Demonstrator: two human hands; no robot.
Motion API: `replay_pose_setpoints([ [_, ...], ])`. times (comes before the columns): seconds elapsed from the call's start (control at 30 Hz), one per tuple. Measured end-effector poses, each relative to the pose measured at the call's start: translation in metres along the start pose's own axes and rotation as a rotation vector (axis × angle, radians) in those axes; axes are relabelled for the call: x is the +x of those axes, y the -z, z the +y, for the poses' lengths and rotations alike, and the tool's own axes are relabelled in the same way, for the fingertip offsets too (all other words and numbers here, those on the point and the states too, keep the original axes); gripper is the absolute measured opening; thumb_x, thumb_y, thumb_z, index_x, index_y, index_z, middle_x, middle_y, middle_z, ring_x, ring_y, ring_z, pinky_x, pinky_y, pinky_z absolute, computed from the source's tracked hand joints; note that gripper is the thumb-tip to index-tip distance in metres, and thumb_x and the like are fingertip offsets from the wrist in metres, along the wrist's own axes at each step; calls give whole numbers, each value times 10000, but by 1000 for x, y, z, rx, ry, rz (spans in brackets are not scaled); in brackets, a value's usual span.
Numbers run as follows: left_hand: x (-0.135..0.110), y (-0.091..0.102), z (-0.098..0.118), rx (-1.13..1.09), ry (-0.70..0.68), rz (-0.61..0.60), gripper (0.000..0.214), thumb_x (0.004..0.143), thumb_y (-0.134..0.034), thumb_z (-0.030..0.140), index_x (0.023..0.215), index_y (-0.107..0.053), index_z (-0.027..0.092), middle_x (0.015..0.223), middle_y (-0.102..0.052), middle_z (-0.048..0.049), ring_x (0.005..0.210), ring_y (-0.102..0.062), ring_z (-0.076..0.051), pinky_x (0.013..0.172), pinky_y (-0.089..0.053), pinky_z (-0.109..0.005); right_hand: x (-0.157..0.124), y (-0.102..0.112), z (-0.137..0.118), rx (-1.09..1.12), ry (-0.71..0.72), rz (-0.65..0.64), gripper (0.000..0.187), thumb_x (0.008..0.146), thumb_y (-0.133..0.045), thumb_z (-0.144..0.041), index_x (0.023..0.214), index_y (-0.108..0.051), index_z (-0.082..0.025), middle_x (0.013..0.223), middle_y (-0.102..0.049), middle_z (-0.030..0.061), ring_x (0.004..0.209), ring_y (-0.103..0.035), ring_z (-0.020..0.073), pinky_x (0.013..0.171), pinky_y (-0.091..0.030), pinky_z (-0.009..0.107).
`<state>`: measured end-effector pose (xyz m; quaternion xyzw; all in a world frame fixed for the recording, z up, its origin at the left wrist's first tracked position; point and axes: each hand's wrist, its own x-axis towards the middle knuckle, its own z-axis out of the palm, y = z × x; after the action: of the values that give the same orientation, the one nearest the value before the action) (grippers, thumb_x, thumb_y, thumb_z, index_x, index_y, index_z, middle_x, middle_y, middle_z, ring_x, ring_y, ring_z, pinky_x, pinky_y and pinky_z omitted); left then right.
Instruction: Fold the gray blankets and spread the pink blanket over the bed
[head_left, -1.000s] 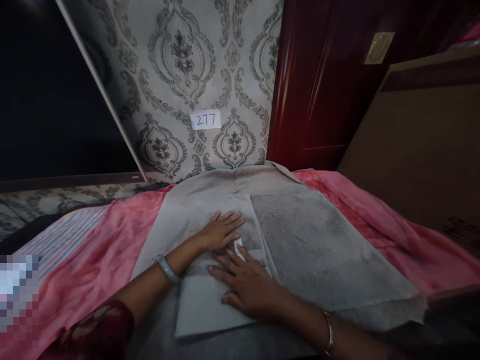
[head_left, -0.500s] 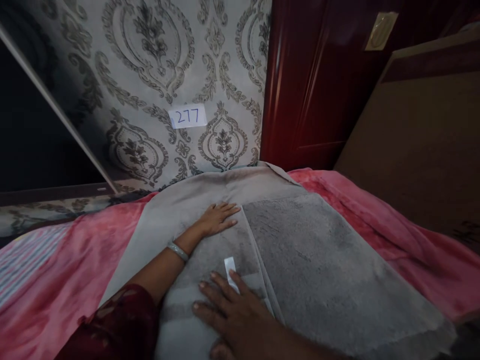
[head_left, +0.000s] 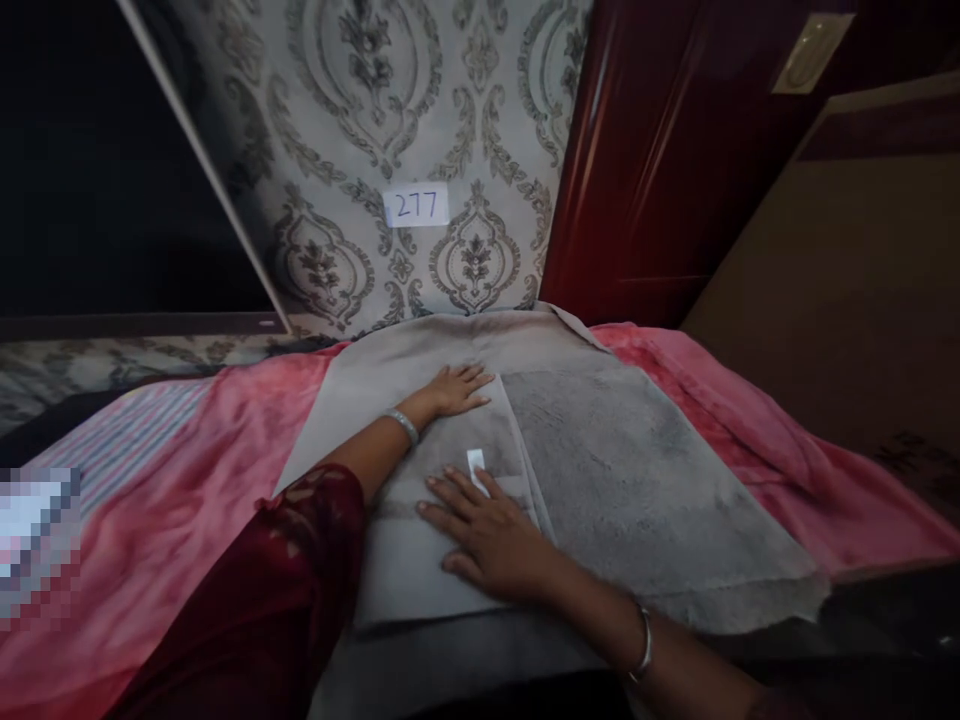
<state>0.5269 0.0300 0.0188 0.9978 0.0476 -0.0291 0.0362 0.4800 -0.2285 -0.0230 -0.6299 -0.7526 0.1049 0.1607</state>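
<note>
Left hand (head_left: 459, 388) slid farther up the grey towel (head_left: 600, 470) than a second ago, flat and open, right hand (head_left: 491, 535) spread beside its white tag (head_left: 475, 462), towel across the pink bedspread (head_left: 217, 450) toward its far edge.

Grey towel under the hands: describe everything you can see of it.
The grey towel looks plush, like terry, and lies flat on the pink blanket. Its left part is folded over the middle, with a small white tag on the flap. The left hand and right hand rest flat, open, on that flap.
</note>
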Motion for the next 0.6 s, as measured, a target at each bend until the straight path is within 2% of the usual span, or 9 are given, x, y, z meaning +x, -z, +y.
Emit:
replay_pose_setpoints([
  [0.07,-14,11,8,-25,30,45,621,1010,-392,513,1572,-342,254,1683,-206,-124,1546,-195,-334,1210,-141,-624,-1,-1,-1,-19,4,13,663,1022,-479,-503,1610,-255,-295,1694,-158,29,1568,-13,242,1260,0,549],
  [0.13,-42,18,18,-79,17,119,595,1022,-376,457,1553,-376,189,1657,-278,-156,1533,-248,-312,1222,-186,-570,-3,1,2,-17,24,19,676,1001,-532,-481,1600,-289,-284,1687,-189,46,1566,-46,261,1255,-32,572],
  [0.23,-109,17,37,-135,-48,255,520,1006,-427,407,1426,-532,118,1494,-526,-199,1415,-458,-301,1178,-335,-478,0,13,18,65,89,43,590,979,-580,-386,1538,-424,-277,1624,-362,73,1526,-248,269,1240,-188,556],
  [0.3,-160,6,53,-174,-80,356,420,1006,-431,391,1312,-618,174,1319,-667,-154,1260,-594,-286,1086,-441,-460,9,25,34,142,105,118,458,998,-512,-295,1455,-539,-280,1509,-528,76,1422,-446,247,1183,-345,503],
  [0.37,-204,-10,70,-219,-159,359,378,991,-464,361,1298,-620,205,1276,-689,-133,1200,-630,-278,1033,-483,-456,27,38,48,164,78,209,424,1002,-441,-224,1389,-607,-275,1410,-618,76,1336,-543,236,1131,-422,472],
  [0.4,-222,-18,77,-231,-203,319,363,979,-491,342,1293,-623,220,1291,-683,-124,1219,-621,-275,1048,-476,-460,39,43,52,147,67,228,433,997,-428,-201,1382,-615,-264,1400,-626,81,1339,-542,239,1134,-420,470],
  [0.47,-246,-34,89,-209,-221,273,415,937,-563,327,1336,-603,222,1420,-602,-146,1344,-534,-310,1125,-413,-519,67,48,54,76,84,183,465,987,-434,-181,1423,-582,-237,1466,-571,93,1423,-450,247,1181,-355,478],
  [0.53,-258,-47,96,-168,-196,228,553,904,-612,320,1445,-524,246,1572,-441,-148,1465,-387,-347,1190,-306,-598,95,46,49,-10,140,53,497,1000,-462,-235,1496,-501,-227,1569,-451,90,1507,-302,265,1219,-268,510],
  [0.6,-261,-54,100,-146,-162,179,672,905,-611,319,1542,-397,300,1655,-292,-110,1525,-261,-352,1213,-230,-643,119,39,45,-76,187,-64,549,1024,-474,-372,1554,-405,-248,1646,-309,70,1545,-181,287,1230,-185,567],
])
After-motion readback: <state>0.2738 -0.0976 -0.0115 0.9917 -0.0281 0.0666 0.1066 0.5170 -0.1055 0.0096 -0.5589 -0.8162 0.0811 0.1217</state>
